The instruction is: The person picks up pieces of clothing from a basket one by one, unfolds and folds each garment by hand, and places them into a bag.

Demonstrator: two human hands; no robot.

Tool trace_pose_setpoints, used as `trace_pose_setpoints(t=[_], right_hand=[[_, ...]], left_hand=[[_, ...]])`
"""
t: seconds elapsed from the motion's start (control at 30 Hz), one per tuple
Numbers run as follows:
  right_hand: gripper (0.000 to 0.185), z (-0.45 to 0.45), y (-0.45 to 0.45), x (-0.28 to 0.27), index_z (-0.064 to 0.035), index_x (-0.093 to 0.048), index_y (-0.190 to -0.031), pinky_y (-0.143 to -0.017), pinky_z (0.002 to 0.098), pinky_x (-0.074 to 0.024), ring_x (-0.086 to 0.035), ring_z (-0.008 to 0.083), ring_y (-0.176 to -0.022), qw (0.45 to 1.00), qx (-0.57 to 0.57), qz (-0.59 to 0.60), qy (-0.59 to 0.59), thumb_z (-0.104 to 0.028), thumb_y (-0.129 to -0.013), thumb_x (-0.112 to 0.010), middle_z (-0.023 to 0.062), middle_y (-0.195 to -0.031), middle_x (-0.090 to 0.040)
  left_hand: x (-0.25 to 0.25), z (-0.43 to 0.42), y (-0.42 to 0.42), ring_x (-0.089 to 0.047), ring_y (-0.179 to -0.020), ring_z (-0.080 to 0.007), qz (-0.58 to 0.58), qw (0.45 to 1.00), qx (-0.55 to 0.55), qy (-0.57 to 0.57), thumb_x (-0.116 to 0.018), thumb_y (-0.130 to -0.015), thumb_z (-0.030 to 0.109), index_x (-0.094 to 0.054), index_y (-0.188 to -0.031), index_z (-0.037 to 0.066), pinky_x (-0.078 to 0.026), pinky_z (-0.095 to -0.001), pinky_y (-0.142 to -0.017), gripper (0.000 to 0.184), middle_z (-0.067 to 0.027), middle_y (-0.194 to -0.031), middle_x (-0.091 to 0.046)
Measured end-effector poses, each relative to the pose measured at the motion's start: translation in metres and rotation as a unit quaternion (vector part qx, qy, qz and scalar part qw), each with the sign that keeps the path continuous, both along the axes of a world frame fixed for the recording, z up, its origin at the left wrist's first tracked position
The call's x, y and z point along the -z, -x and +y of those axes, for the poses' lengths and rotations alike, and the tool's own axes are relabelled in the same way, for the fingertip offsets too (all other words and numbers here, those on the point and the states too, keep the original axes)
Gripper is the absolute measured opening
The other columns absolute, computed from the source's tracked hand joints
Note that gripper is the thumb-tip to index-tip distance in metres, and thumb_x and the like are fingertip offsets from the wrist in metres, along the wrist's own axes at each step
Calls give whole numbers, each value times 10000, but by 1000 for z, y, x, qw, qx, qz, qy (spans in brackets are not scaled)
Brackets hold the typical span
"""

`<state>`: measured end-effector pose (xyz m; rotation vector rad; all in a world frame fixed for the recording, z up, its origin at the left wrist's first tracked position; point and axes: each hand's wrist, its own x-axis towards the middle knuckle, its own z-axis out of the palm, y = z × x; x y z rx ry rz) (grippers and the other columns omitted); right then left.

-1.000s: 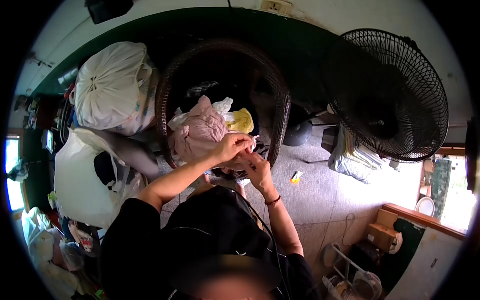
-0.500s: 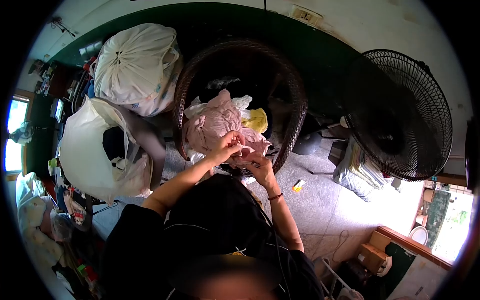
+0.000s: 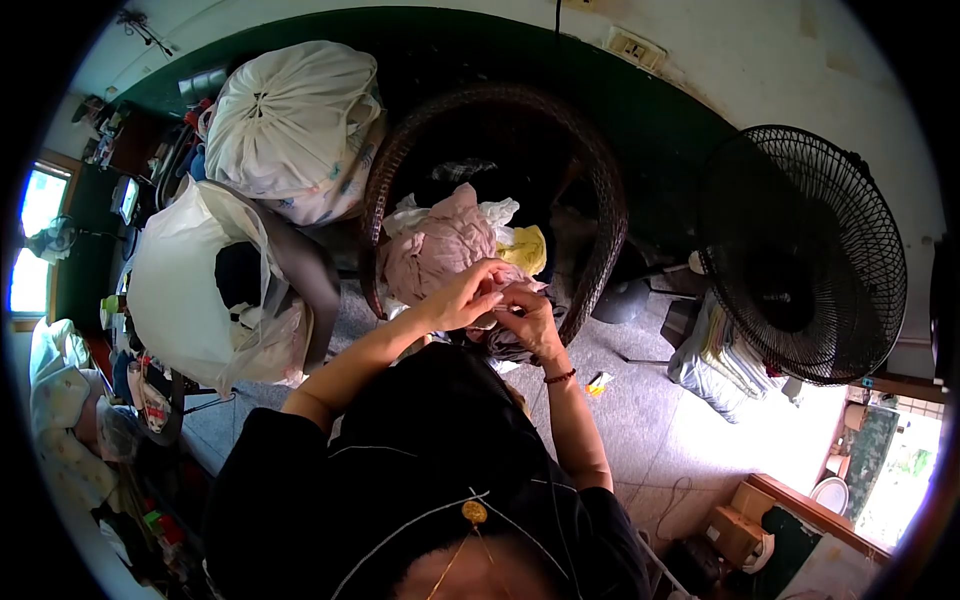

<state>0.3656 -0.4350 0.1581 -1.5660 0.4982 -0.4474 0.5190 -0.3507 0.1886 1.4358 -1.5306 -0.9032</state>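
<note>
The left hand (image 3: 465, 298) and right hand (image 3: 530, 318) meet fingertip to fingertip above the near edge of a rumpled pink cloth (image 3: 435, 245), inside the curved rim of what looks like a wicker chair (image 3: 612, 190). Both hands are drawn into a pinch, apparently on a small part of the pink cloth; the exact spot is hidden by the fingers. A dark red bracelet (image 3: 560, 377) circles the right wrist.

The step in hand appears to be close fingertip work on the fabric. Any further move calls for a light, steady pinch from both sides, with the loose folds clear of the fingers; a slack grip could let the thin material slip.

The bulk of the pink cloth lies bunched between 10 and 11 o'clock from the hands, with a yellow cloth (image 3: 525, 248) at 1 o'clock and a white cloth (image 3: 498, 212) at 12. An open plastic bag (image 3: 180, 290) stands at 9 o'clock, a large gathered bundle (image 3: 285, 110) beyond it between 10 and 11, and a black fan (image 3: 800, 250) between 2 and 3. A small orange-and-white item (image 3: 599, 383) lies on the floor (image 3: 640, 440) at 4 o'clock.
</note>
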Motion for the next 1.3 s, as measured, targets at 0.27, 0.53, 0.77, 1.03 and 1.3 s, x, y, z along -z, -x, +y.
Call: trace_pose_setpoints(t=[0.27, 0.53, 0.77, 1.03, 1.3], right_hand=[[109, -20, -7, -24, 34, -588, -780, -625, 217, -448, -548, 89, -685, 999, -24, 13, 33, -26, -705, -640, 28, -741, -572], [720, -23, -24, -24, 58, -419, -1174, -813, 333, -449, -550, 226, -917, 981, -160, 67, 85, -255, -628, -767, 154, -1024, -576], [241, -20, -28, 36, 9, -602, -896, -608, 261, -448, -541, 91, -661, 993, -21, 101, 49, -99, -687, -653, 105, -743, -630], [281, -17, 0, 151, -22, -626, -863, -546, 279, -435, -528, 110, -566, 975, 37, 160, 151, -255, -711, -665, 107, -621, -594], [483, -13, 33, 112, -42, -631, -889, -567, 348, -464, -621, 264, -641, 932, -24, 331, 145, -473, -672, -661, 201, -661, -588]], left_hand=[[2, 0, -4, -552, -684, -130, 57, 987, 34, -145, -627, -782, 234, -560, -959, -14, -452, -270, -628, 312, -69, -749, -585], [-74, 3, -16, -516, -642, -44, 101, 991, -86, -16, -605, -799, 124, -596, -878, 10, -425, -208, -563, 139, 5, -702, -574], [-160, 23, -43, -435, -498, -15, 55, 971, -193, 130, -613, -788, 108, -604, -808, 35, -332, -166, -452, 76, 42, -587, -519], [-177, 5, -91, -448, -624, -21, 129, 938, -291, 138, -597, -807, 146, -593, -861, 2, -359, -168, -556, 154, 47, -713, -541], [-73, -29, -154, -463, -643, -36, 41, 939, -342, 18, -596, -799, 175, -596, -881, 6, -387, -189, -578, 188, 38, -722, -550]])
